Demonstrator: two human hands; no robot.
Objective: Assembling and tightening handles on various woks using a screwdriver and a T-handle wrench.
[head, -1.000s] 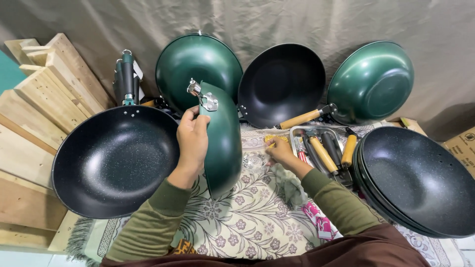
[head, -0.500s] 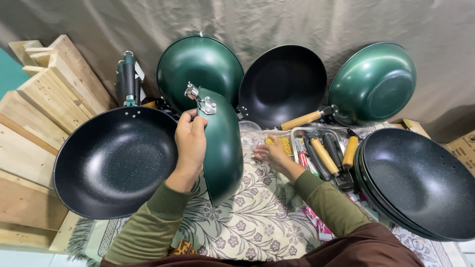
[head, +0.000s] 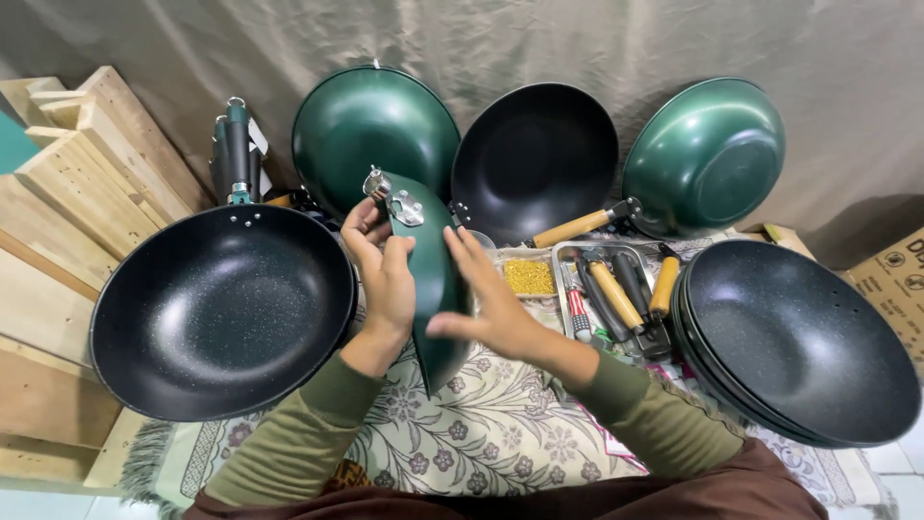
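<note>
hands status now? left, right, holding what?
Left hand: closed on the rim of the green pan, held on edge.
Right hand: open, fingers spread, palm flat against the same pan.

Green wok's [head: 433, 279] inside hidden edge-on

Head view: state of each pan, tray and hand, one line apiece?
Held green pan: on edge, between both hands.
Left hand: grips its rim.
Right hand: flat on its green side.
Black pan: propped open, empty.
Pan stack: nested, tilted.
Metal tray: holds wooden handles.
</note>
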